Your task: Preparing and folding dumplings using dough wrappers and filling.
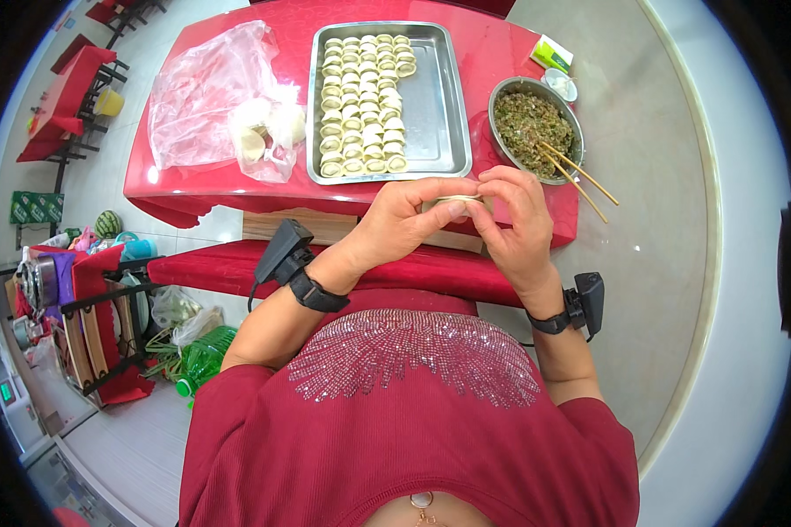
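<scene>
Between the fingertips of my left hand and my right hand, a dumpling wrapper is pinched along its upper edge, in front of the metal tray. Folded dumplings stand in packed rows over the left part of the rectangular metal tray. A steel bowl of minced filling with green bits is to the right, a pair of wooden chopsticks resting in it and over its rim. Left of the tray, round wrappers lie in a clear plastic bag. Fingers partly hide the held wrapper.
A small white bowl and a green-and-white packet lie beyond the steel bowl on the red-covered table. A red-covered bench stands between me and the table. At lower left are a green plastic bottle and a rack.
</scene>
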The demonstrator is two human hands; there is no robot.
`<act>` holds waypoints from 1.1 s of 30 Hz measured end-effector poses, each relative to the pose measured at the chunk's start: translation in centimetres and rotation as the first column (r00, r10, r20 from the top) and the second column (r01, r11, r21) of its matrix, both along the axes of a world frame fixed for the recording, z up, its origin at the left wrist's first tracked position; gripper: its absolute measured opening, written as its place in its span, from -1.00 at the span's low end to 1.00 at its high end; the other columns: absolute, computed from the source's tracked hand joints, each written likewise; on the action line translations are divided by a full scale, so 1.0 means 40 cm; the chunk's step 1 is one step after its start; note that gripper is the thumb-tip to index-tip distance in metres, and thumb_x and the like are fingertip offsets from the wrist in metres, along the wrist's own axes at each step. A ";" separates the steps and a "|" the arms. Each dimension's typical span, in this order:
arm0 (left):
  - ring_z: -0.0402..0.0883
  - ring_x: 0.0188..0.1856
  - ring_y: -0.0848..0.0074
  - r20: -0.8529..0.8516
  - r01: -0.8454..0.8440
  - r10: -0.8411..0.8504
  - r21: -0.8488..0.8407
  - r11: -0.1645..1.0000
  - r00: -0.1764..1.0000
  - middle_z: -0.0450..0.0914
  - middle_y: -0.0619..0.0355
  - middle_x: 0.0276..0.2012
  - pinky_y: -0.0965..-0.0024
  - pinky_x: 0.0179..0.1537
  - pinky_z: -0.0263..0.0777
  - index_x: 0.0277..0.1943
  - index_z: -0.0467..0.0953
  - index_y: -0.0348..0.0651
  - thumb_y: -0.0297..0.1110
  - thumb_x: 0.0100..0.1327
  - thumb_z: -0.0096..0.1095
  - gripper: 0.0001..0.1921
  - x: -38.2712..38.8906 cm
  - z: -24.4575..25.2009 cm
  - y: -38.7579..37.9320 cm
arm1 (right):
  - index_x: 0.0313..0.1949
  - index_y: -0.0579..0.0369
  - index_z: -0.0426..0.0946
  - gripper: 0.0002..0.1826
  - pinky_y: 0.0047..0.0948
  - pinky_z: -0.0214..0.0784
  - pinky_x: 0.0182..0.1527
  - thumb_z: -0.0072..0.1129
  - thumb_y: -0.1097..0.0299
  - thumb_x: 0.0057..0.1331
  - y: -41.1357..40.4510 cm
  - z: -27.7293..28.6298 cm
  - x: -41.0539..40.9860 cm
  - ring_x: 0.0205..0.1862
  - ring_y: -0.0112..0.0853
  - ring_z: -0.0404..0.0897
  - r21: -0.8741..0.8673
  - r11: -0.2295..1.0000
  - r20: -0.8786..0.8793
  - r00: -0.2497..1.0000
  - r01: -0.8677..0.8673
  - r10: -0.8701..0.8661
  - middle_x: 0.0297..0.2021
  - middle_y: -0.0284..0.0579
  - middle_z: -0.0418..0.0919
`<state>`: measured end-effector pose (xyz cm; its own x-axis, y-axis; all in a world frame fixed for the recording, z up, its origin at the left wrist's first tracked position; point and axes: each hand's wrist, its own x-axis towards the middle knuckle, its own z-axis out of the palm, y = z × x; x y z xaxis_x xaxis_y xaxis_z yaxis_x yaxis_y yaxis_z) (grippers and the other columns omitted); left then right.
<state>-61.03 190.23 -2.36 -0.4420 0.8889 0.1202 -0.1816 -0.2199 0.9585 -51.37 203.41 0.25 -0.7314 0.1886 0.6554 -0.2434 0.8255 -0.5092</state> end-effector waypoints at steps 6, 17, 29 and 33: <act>0.45 -0.15 0.64 -0.053 -0.097 0.097 0.000 0.995 0.994 0.52 0.15 -0.18 0.56 -0.12 0.35 -0.05 0.42 -0.33 -0.43 0.23 0.00 -0.75 0.013 -0.005 0.003 | -0.36 0.14 0.39 -0.76 -0.38 0.27 -0.29 0.21 0.51 -0.06 0.001 0.008 0.008 -0.33 -0.27 0.41 0.034 0.999 0.072 0.997 -0.002 0.000 -0.33 -0.14 0.43; 0.45 -0.12 0.61 0.214 -0.112 0.097 0.058 0.992 0.972 0.51 0.13 -0.14 0.56 -0.06 0.32 -0.07 0.44 -0.32 -0.42 0.26 -0.05 -0.76 0.032 0.000 0.008 | -0.32 0.20 0.45 -0.81 -0.54 0.31 -0.33 0.18 0.51 0.02 0.012 0.024 0.028 -0.36 -0.44 0.44 -0.361 0.932 0.204 0.973 -0.030 0.110 -0.39 -0.18 0.42; 0.45 -0.14 0.63 0.002 -0.151 0.151 0.015 0.988 0.989 0.52 0.14 -0.16 0.57 -0.09 0.34 -0.10 0.46 -0.31 -0.42 0.24 -0.01 -0.78 0.039 0.016 0.004 | -0.44 0.19 0.41 -0.87 -0.41 0.25 -0.44 0.16 0.53 -0.01 0.000 0.019 0.023 -0.46 -0.28 0.41 -0.201 0.980 0.185 0.981 -0.017 0.055 -0.49 -0.14 0.41; 0.45 -0.16 0.66 -0.023 -0.183 0.183 0.004 0.983 0.983 0.53 0.16 -0.18 0.59 -0.11 0.33 -0.09 0.46 -0.31 -0.44 0.24 -0.01 -0.78 0.043 0.017 0.004 | -0.45 0.17 0.35 -0.88 -0.36 0.21 -0.42 0.12 0.53 0.01 -0.001 0.018 0.018 -0.45 -0.24 0.39 -0.124 0.992 0.178 0.983 -0.021 0.043 -0.51 -0.14 0.38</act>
